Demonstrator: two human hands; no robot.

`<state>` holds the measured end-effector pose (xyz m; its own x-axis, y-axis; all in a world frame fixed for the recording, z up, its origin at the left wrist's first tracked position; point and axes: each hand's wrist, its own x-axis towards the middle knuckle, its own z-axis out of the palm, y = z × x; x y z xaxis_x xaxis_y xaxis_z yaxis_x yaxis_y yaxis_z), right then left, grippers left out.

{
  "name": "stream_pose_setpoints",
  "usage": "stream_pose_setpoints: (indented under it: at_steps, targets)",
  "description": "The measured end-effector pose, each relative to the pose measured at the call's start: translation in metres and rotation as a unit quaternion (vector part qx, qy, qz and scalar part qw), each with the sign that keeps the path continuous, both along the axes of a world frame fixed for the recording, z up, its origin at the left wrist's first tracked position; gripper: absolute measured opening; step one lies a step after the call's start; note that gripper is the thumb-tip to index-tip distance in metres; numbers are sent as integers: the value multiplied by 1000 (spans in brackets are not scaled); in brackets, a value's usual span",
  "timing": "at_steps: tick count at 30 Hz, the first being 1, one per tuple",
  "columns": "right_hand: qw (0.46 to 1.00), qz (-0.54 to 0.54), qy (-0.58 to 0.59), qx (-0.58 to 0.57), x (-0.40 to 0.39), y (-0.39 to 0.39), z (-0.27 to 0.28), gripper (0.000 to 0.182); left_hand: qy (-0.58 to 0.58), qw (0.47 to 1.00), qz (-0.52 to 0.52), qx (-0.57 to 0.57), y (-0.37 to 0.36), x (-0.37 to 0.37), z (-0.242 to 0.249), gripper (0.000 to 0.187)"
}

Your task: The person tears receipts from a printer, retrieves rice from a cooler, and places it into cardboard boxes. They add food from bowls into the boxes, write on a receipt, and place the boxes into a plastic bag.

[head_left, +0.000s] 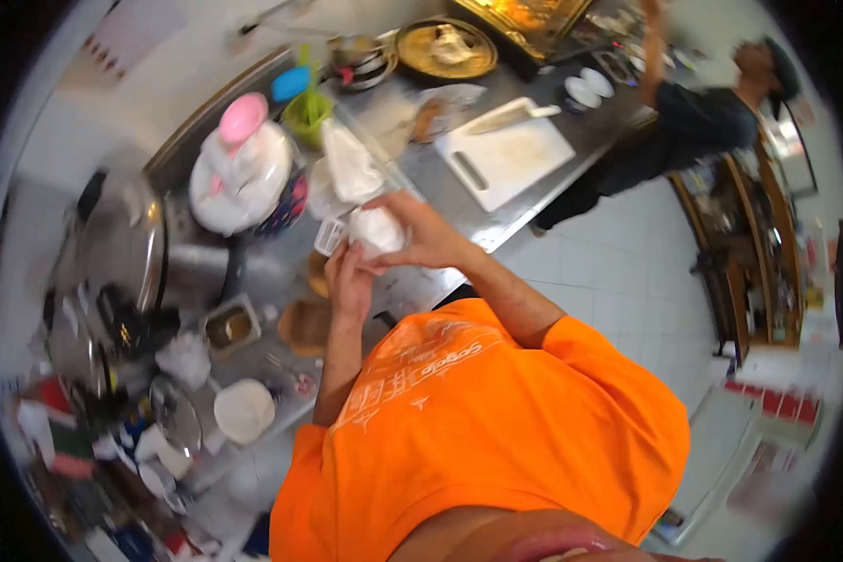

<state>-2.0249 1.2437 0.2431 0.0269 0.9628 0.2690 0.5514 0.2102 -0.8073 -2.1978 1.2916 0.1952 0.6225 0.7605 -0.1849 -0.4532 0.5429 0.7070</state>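
Near the table edge, both hands close around a white, rounded bundle [377, 232]; blur hides whether it is a wrapped item, a cup or something else. My left hand [348, 281] supports it from the lower left with bent fingers. From the right, my right hand [420, 229] wraps over its side, thumb toward my body. Just beyond them lies a white crumpled bag or cloth [349, 167]. A small white label-like piece [330, 236] shows beside my left fingertips.
A white cutting board [508, 159] with a knife [510, 119] lies on the metal table. Left are a plastic-covered white tub [244, 192], green container [307, 114] and large pot [122, 239]. A co-worker in dark clothes [698, 126] stands at the far right.
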Motion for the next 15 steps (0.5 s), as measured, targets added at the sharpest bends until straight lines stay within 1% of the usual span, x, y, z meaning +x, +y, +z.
stream_pose_setpoints:
  at_steps: [1, 2, 3, 4, 5, 6, 7, 8, 10, 11, 12, 14, 15]
  targets:
    - [999, 13, 40, -3, -6, 0, 9, 73, -18, 999, 48, -19, -2, -2, -3, 37]
    - [996, 28, 83, 8, -11, 2, 6, 77, -38, 994, 96, -37, -7, -5, -6, 34]
    - [974, 64, 213, -35, -18, 1, 8, 79, -33, 989, 130, -59, -15, -9, 4, 28]
    - [933, 95, 335, -85, -24, 1, 10, 81, -26, 985, 162, -59, -15, -18, -2, 28]
    - [928, 124, 339, -97, -26, 2, 4, 81, 21, 988, 154, -7, -15, -25, -13, 26]
    - [943, 108, 303, -86, -28, 4, -5, 79, 69, 986, 147, 39, -14, -32, -20, 24]
    - [957, 93, 266, -74, -31, 4, -11, 78, 212, 952, 159, 155, -13, -39, -11, 16]
    - [951, 124, 268, -88, -34, 3, -7, 78, 222, 946, 190, 142, -18, -46, 3, 16]
    - [975, 100, 184, -78, -39, 5, 10, 72, 346, 870, 224, 272, -25, -58, 27, 18]
    - [966, 140, 186, -115, -39, 10, 10, 66, 300, 904, 193, 236, -23, -74, 8, 20]
    - [959, 171, 185, -126, -41, 14, 5, 66, 311, 897, 221, 222, -27, -78, 8, 20]
    - [942, 215, 220, -134, -50, 22, -5, 58, 250, 927, 223, 169, -38, -87, 16, 28]
    - [941, 245, 207, -105, -57, 23, -9, 49, 206, 935, 255, 134, -48, -86, 16, 37]
